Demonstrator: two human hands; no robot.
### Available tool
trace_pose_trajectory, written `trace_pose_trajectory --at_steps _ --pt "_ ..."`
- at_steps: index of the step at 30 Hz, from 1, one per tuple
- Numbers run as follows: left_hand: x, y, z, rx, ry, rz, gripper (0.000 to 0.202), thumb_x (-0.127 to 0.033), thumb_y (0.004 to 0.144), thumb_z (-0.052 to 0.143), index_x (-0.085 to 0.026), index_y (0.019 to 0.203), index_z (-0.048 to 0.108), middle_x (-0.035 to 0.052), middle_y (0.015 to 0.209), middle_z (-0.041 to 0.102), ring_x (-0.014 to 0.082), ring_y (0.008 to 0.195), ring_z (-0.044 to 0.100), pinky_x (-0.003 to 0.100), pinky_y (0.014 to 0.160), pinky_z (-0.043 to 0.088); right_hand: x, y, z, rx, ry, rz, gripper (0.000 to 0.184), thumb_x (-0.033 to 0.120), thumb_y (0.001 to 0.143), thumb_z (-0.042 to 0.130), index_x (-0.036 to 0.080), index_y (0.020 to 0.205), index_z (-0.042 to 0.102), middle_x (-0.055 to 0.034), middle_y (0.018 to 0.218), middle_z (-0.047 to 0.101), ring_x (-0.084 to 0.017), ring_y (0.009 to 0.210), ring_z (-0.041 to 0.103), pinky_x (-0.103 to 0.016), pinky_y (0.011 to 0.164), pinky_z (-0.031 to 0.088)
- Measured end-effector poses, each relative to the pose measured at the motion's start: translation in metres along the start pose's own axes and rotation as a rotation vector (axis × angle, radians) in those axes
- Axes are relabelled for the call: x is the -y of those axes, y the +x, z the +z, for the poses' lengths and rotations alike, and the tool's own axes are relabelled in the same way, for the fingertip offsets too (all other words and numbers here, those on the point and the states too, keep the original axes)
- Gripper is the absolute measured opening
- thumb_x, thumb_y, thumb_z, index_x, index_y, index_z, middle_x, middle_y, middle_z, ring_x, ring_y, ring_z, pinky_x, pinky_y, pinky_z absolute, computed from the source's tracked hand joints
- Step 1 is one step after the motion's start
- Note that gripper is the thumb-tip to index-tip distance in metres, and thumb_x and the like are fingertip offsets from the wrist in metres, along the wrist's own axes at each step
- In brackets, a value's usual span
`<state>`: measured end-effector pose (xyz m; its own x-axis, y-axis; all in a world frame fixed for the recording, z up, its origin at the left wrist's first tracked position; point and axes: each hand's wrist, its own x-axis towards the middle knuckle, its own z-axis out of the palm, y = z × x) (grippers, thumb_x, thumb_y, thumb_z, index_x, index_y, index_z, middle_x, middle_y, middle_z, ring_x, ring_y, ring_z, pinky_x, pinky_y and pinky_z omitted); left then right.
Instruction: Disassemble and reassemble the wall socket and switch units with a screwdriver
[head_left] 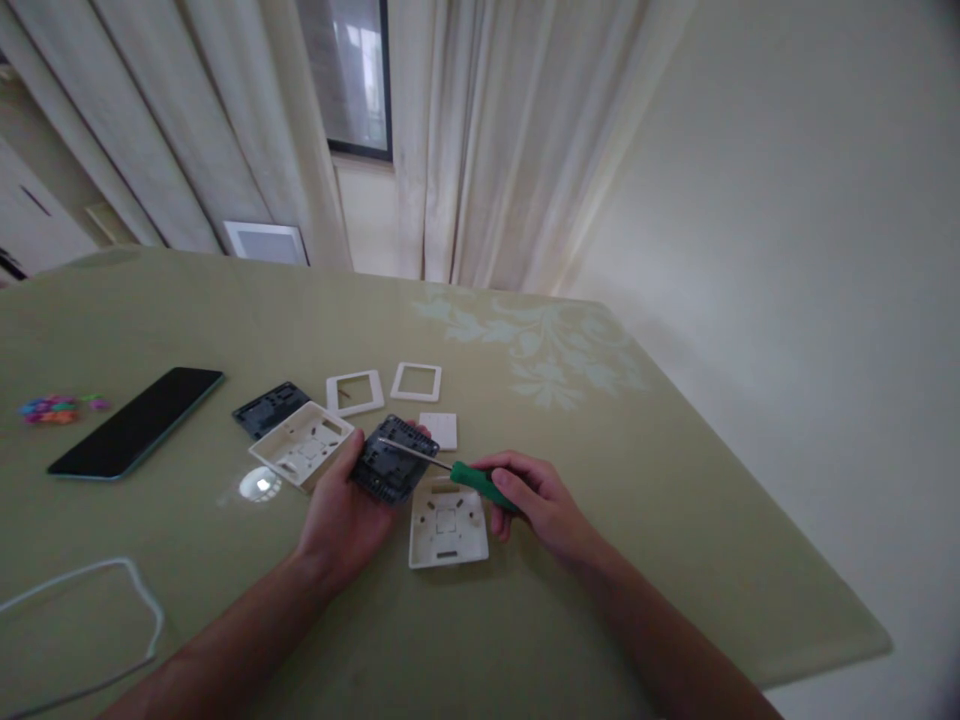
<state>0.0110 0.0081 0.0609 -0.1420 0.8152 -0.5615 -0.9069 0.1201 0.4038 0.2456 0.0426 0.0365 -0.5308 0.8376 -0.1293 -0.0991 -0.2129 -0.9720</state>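
My left hand (351, 512) clamped on the dark plate (390, 470), held above the worktop (712, 520); my right hand (538, 498) wrapped round the green screwdriver (480, 484), shaft across the plate, tip contact unclear. Risk: tip could skid and jab me if the plate tilts or I press off-angle.

The greenish table (660, 500) carries a tablet (139, 422), white frames (415, 397), pale boxes (448, 545) and a cable (112, 562).

Flat black-screened device (139, 425) near small colourful pieces (52, 409), curved white cable (120, 562), pale curtains (517, 130) flanking a window (352, 75)
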Motion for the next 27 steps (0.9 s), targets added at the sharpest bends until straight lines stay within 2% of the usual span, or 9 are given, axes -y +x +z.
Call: trace_pose_trajectory --at_steps 3,5,8,11,15,17,20,22,27 --pt "0.0 -0.002 0.001 -0.036 0.015 0.022 0.051 -0.035 0.118 0.036 -0.01 0.157 0.059 0.0179 0.126 0.082 0.0254 0.1 0.085 0.035 0.083 0.072 0.002 0.002 0.001 -0.03 0.196 0.027 0.04 0.054 0.092 0.081 0.022 0.116 0.083 -0.0036 0.083 0.078 -0.015 0.063 0.07 -0.027 0.06 0.054" --pt "-0.002 -0.005 0.003 -0.041 0.038 0.039 0.05 -0.034 0.119 0.035 -0.013 0.156 0.061 0.0156 0.125 0.083 0.0239 0.1 0.085 0.034 0.084 0.072 0.003 0.003 0.0 -0.043 0.259 0.025 0.038 0.049 0.089 0.082 0.022 0.115 0.083 -0.004 0.083 0.077 -0.016 0.069 0.071 -0.027 0.066 0.054" --pt "-0.004 -0.009 0.007 -0.039 0.125 0.037 0.051 -0.036 0.119 0.033 -0.013 0.151 0.065 0.0148 0.122 0.084 0.0234 0.101 0.085 0.032 0.084 0.071 0.005 0.004 0.0 -0.027 0.292 0.04 0.04 0.045 0.084 0.079 0.018 0.114 0.082 -0.0017 0.078 0.069 -0.012 0.062 0.063 -0.023 0.057 0.046" --pt "-0.002 -0.013 0.006 -0.039 0.242 0.023 0.055 -0.042 0.119 0.033 -0.011 0.144 0.07 0.0154 0.12 0.085 0.0251 0.105 0.084 0.035 0.091 0.07 0.005 0.001 0.005 -0.033 0.28 0.041 0.046 0.05 0.082 0.084 0.018 0.115 0.077 0.0032 0.079 0.059 -0.007 0.054 0.05 -0.02 0.048 0.033" --pt "0.012 -0.021 -0.005 0.066 0.341 -0.094 0.058 -0.052 0.116 0.037 -0.015 0.141 0.073 0.0152 0.123 0.084 0.0312 0.119 0.08 0.046 0.105 0.065 0.003 -0.007 0.017 -0.027 0.143 0.042 0.052 0.054 0.078 0.095 0.022 0.104 0.063 0.0078 0.078 0.055 -0.003 0.051 0.038 -0.017 0.044 0.027" --pt "0.021 -0.024 -0.013 0.159 0.384 -0.124 0.059 -0.063 0.109 0.049 -0.018 0.138 0.075 0.0155 0.126 0.083 0.0353 0.125 0.077 0.051 0.109 0.062 0.002 -0.011 0.023 -0.008 0.101 0.063 0.057 0.051 0.076 0.098 0.023 0.104 0.058 0.0082 0.081 0.057 -0.002 0.05 0.039 -0.016 0.043 0.027" --pt "0.032 -0.026 -0.024 0.261 0.48 -0.056 0.077 -0.081 0.086 0.074 -0.018 0.13 0.078 0.0162 0.13 0.082 0.0405 0.133 0.071 0.052 0.113 0.059 0.003 -0.015 0.027 0.01 0.094 0.054 0.056 0.047 0.075 0.099 0.024 0.1 0.055 0.0087 0.084 0.058 -0.001 0.048 0.041 -0.016 0.04 0.03" --pt "0.034 -0.025 -0.028 0.273 0.567 0.001 0.085 -0.088 0.077 0.077 -0.018 0.127 0.079 0.0155 0.133 0.081 0.0414 0.138 0.067 0.052 0.116 0.056 0.003 -0.015 0.027 0.013 0.076 0.028 0.052 0.046 0.078 0.097 0.023 0.097 0.056 0.0096 0.08 0.056 -0.001 0.047 0.041 -0.016 0.039 0.031" --pt "0.024 -0.023 -0.036 0.345 0.879 0.162 0.074 -0.086 0.09 0.064 -0.025 0.128 0.081 0.0105 0.138 0.078 0.0376 0.144 0.061 0.05 0.126 0.046 0.004 -0.013 0.023 -0.022 0.137 0.017 0.051 0.048 0.077 0.097 0.023 0.097 0.058 0.0123 0.069 0.05 -0.001 0.043 0.036 -0.015 0.037 0.026"
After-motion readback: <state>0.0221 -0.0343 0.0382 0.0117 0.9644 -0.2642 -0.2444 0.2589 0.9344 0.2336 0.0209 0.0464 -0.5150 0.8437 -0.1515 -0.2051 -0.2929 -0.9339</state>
